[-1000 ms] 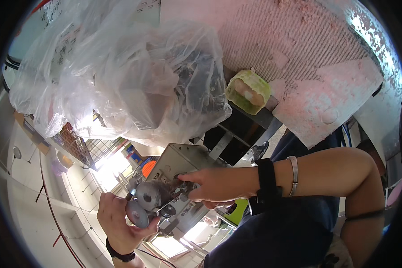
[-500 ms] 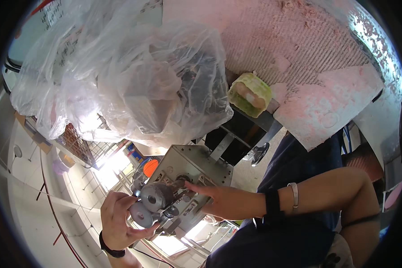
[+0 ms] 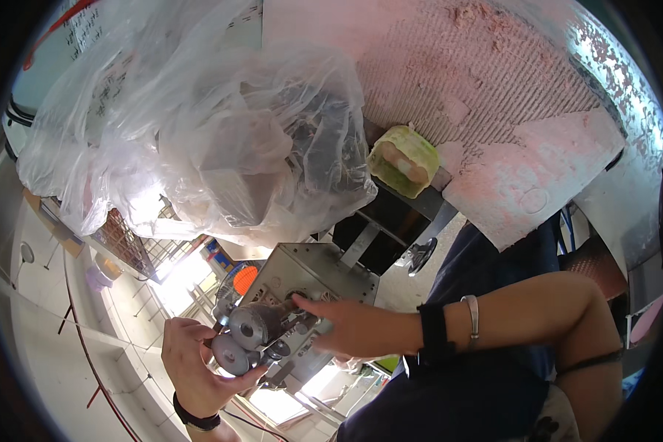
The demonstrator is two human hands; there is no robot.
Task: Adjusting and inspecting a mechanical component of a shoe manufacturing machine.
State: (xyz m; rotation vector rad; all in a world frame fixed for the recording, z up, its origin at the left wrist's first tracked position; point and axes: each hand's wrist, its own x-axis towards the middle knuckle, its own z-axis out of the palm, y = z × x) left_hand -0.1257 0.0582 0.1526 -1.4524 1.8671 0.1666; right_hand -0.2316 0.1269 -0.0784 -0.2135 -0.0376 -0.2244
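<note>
A grey metal machine with paired rollers stands low in the view. My left hand is closed around the lower light-grey roller, thumb beneath it and fingers at its far side. Just above sits a darker grey roller with a hole in its end. My right hand reaches in from the right with a finger stretched to the machine's face, by a dark round fitting behind the rollers. Its lower fingers are partly hidden and blurred; nothing shows in its grip. A small dark knob sits between the hands.
Crumpled clear plastic sheeting fills the upper left. A pale green, hollow block-like container rests on a dark stand. Pink-dusted ribbed cardboard covers the surface at upper right. An orange round thing and a wire rack lie beyond the machine.
My right hand has shifted a little to the left along the machine, its finger near the dark fitting. My left hand keeps its hold on the roller. The whole view has shifted slightly.
</note>
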